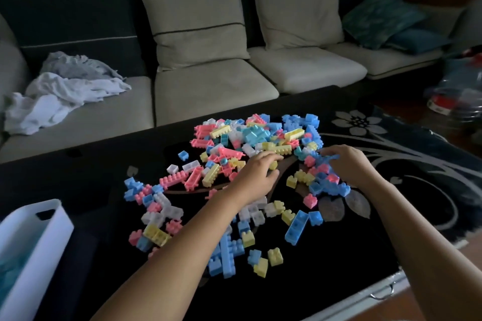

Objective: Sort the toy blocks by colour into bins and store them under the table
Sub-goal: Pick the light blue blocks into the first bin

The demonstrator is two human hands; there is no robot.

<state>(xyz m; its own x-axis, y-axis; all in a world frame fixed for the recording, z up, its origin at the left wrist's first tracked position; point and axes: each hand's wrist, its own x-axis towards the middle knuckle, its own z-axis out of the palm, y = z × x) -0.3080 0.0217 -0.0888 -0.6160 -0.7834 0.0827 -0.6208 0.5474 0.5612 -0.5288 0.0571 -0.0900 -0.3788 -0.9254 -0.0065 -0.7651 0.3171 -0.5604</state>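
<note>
A heap of pastel toy blocks (pixel 250 143) in pink, blue, yellow and white is spread over the black table (pixel 326 263). My left hand (pixel 257 174) lies palm down in the middle of the heap, fingers curled over a small yellow block (pixel 273 165). My right hand (pixel 347 161) rests on the right side of the heap, its fingers closed around a blue block (pixel 331 157). A white bin (pixel 34 237) with a handle slot stands at the table's left front, something pale blue inside it.
A sofa with beige cushions (pixel 208 86) runs behind the table, with crumpled white cloth (pixel 60 94) on its left seat. A dark rug with a grey flower pattern (pixel 407 154) lies to the right. A drawer handle (pixel 383 294) shows at the table's front right edge.
</note>
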